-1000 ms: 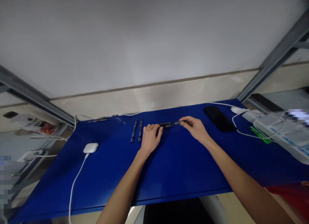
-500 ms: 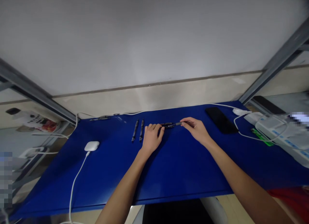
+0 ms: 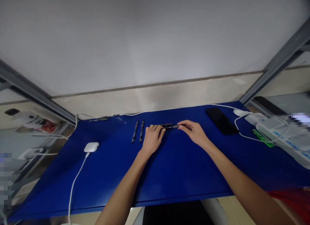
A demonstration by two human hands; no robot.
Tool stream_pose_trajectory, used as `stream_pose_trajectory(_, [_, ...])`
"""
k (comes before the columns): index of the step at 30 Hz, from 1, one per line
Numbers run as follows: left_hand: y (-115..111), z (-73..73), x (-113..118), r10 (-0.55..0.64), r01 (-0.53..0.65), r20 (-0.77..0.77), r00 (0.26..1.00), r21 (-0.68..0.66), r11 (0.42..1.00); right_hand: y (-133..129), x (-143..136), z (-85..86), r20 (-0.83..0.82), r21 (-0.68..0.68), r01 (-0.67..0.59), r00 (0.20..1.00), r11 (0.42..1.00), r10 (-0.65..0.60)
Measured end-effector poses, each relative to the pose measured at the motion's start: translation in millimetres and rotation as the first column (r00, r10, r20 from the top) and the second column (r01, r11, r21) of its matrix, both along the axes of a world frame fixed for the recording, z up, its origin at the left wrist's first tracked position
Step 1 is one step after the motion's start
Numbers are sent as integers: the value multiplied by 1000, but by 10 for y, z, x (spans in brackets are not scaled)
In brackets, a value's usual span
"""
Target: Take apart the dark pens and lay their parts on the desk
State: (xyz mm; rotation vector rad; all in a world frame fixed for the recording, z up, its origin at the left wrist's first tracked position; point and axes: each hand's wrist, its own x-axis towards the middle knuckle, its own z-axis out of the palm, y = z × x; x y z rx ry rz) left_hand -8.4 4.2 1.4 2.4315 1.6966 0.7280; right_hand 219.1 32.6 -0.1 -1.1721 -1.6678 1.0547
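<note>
My left hand [image 3: 152,137] lies low on the desk, its thumb and fingers closed on the left end of a dark pen [image 3: 168,128]. From the right, my right hand [image 3: 193,133] pinches a grey tubular pen part [image 3: 176,126] in line with that pen. The two pieces look joined or nearly so; I cannot tell which. Just behind is another dark pen [image 3: 167,124], partly hidden by my left hand. Two black pens, a left one [image 3: 135,131] and a right one [image 3: 141,131], lie side by side left of my left hand.
On the blue desk [image 3: 179,173] rest a white earbud case [image 3: 91,147] with a cable and a black phone [image 3: 221,121]. More pens [image 3: 103,118] lie at the back left. A power strip [image 3: 283,137] with cables and a green object [image 3: 263,138] are at the right.
My right hand has moved slightly left, bringing the grey part closer to the pen in my left hand. The left hand has stayed nearly still.
</note>
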Motion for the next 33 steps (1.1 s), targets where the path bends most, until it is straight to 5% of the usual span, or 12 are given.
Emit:
stream_pose_trajectory(11, [-63, -30, 107, -147, 148, 16, 989, -69, 987, -105, -146, -2, 127, 56, -125, 985, 991, 117])
stream_pose_trajectory(15, [-70, -10, 114, -188, 189, 21, 982, -49, 981, -143, -150, 37, 278, 57, -75, 959, 996, 56])
stream_pose_trajectory(33, [-61, 22, 108, -157, 158, 18, 987, -76, 984, -190, -170, 101, 320, 184, -139, 945, 973, 75])
